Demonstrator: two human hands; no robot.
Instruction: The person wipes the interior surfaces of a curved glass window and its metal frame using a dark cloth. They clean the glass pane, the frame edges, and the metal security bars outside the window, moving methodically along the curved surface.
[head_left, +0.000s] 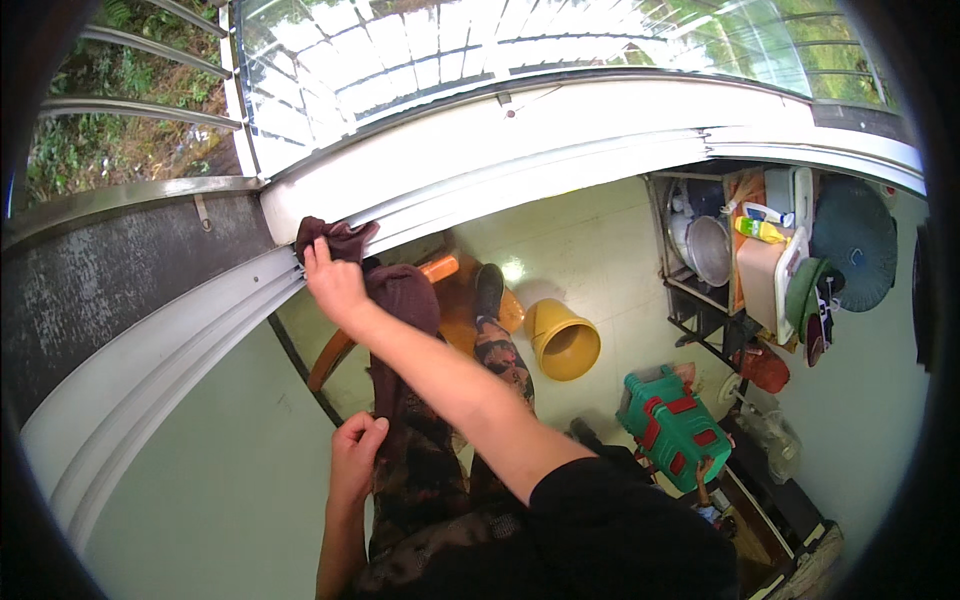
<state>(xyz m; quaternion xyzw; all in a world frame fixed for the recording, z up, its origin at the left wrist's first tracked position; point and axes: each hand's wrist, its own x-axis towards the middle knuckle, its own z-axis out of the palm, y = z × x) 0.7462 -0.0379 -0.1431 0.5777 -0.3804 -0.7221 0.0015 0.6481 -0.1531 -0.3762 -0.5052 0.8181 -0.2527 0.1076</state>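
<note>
My right hand (334, 285) presses a bunched dark maroon cloth (337, 238) into the corner of the white window frame, where two sliding tracks (289, 276) meet. Its fingers are bent over the cloth's near edge. Lower down, my left hand (356, 454) is closed, its thumb against the tapering end of a hanging length of maroon fabric (405, 300). Whether this fabric joins the bunched cloth is hidden behind my right wrist. Below are my patterned trouser legs (506, 352) and one dark shoe (490, 289) above an orange-brown wooden seat (457, 307).
A yellow bucket (564, 341) stands on the tiled floor (570, 247). To the right are a rack with metal basins (709, 251), a yellow-green bottle (759, 229) and a green-and-red plastic box (675, 427). Metal bars (150, 49) cross outside the window glass (450, 45).
</note>
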